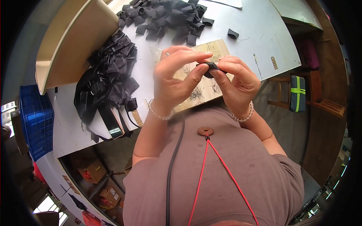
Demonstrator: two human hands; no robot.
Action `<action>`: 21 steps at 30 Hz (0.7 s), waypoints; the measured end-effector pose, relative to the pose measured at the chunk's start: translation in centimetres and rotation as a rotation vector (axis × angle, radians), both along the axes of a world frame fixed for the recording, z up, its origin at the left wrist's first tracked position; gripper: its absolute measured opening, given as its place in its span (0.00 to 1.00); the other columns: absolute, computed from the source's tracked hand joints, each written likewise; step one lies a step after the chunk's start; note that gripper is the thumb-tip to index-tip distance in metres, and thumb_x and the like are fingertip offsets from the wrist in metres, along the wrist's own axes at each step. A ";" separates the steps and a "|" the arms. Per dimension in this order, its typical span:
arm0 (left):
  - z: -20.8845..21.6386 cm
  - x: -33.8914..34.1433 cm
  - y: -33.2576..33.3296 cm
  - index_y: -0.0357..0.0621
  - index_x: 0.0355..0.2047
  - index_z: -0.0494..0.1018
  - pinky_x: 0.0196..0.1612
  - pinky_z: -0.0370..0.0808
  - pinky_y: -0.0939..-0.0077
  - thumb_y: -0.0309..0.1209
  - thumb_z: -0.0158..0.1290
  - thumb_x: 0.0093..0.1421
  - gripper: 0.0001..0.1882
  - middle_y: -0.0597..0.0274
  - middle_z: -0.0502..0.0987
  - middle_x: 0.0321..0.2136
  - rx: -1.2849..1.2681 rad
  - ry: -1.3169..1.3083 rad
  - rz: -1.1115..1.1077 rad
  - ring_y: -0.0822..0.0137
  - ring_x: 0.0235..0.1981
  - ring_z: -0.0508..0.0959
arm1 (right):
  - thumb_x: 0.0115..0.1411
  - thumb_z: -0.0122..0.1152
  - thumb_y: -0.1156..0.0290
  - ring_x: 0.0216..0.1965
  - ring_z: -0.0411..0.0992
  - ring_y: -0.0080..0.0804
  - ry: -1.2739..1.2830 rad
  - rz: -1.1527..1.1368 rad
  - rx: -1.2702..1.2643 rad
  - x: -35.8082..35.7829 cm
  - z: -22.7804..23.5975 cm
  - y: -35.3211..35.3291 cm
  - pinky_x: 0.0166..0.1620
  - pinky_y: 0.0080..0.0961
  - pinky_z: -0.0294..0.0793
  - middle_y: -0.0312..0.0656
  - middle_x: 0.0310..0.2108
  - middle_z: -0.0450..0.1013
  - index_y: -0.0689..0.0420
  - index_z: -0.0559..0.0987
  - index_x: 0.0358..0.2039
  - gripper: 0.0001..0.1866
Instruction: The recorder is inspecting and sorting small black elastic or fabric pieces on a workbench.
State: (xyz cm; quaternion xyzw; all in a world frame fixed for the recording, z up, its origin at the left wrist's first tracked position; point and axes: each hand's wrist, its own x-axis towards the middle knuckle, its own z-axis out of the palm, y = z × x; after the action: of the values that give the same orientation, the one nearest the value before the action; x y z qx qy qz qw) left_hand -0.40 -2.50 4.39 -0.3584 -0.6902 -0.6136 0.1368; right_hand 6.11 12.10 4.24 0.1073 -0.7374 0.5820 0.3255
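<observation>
A small black fabric piece is held up in front of me between both hands, above a light wooden board. My right hand pinches it between thumb and fingers. On its other edge, my left hand presses with the thumb, the index finger arched above it; the fingers behind are partly hidden. The board bears dark scribbled marks. Beyond it, a spread of short black fabric loops covers the far table, and a single loop lies apart to the right.
A heap of black straps and tabs lies on the white table at left, near a phone-like dark object. A beige bin and a blue crate stand further left. Cardboard boxes sit below; a wooden stool stands right.
</observation>
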 end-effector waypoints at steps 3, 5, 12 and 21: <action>0.2 -0.4 -0.2 0.44 0.34 0.79 0.41 0.66 0.75 0.28 0.61 0.50 0.10 0.66 0.79 0.25 0.044 -0.015 -0.097 0.68 0.30 0.74 | 0.46 0.67 0.82 0.28 0.72 0.26 0.024 -0.011 0.030 -0.2 0.4 0.2 0.30 0.18 0.71 0.41 0.27 0.75 0.63 0.79 0.30 0.10; -0.1 -0.6 -0.2 0.42 0.33 0.79 0.40 0.67 0.75 0.27 0.61 0.50 0.09 0.65 0.79 0.26 0.076 -0.062 -0.110 0.68 0.31 0.74 | 0.46 0.68 0.82 0.28 0.72 0.26 0.032 -0.015 0.046 -0.3 0.6 0.1 0.30 0.18 0.71 0.41 0.27 0.75 0.62 0.79 0.30 0.10; -2.1 0.0 0.0 0.38 0.31 0.77 0.38 0.70 0.76 0.27 0.60 0.52 0.07 0.59 0.78 0.29 0.309 -0.389 -0.246 0.68 0.32 0.74 | 0.43 0.69 0.81 0.24 0.69 0.26 0.061 -0.064 0.189 -0.4 0.7 -0.1 0.30 0.20 0.68 0.38 0.23 0.74 0.60 0.80 0.27 0.09; -1.1 0.1 0.9 0.39 0.31 0.78 0.35 0.71 0.79 0.25 0.62 0.49 0.08 0.60 0.77 0.28 0.210 -0.270 -0.254 0.69 0.32 0.75 | 0.43 0.69 0.81 0.24 0.69 0.28 0.153 -0.096 0.181 -0.4 -1.6 0.6 0.34 0.24 0.70 0.38 0.20 0.73 0.60 0.79 0.26 0.08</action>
State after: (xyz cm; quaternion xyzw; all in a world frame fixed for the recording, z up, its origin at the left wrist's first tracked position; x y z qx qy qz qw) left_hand -0.34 -1.65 3.31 -0.3408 -0.5837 -0.7370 0.0015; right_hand 5.67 12.71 2.67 0.1448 -0.7643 0.4870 0.3972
